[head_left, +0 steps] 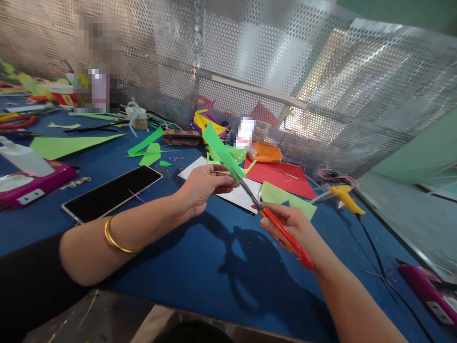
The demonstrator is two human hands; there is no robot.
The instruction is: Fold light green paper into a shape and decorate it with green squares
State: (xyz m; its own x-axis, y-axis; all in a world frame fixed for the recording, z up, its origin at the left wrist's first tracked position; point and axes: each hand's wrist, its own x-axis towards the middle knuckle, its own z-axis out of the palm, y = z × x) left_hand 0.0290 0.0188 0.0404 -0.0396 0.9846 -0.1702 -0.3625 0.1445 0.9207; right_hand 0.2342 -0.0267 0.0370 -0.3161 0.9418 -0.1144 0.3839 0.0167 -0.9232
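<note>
My left hand (207, 186) pinches the lower end of a green paper strip (222, 151) and holds it up over the blue table. In my right hand (289, 224) are red-handled scissors (285, 233), with my fingers wrapped round the handles. Their blades point up and left and meet the lower end of the strip near my left fingertips. Whether the blades are parted there is hard to make out. Below and behind the hands lie a white sheet (191, 171), a red sheet (300, 180) and a light green piece of paper (285, 197).
A black phone (114, 193) lies left of my left forearm. Purple power strips (53, 183) sit at both sides. At right is a yellow glue gun (346, 197) with a black cord. Green paper scraps (152, 152) and an orange item (266, 152) lie before a perforated metal screen (250, 52).
</note>
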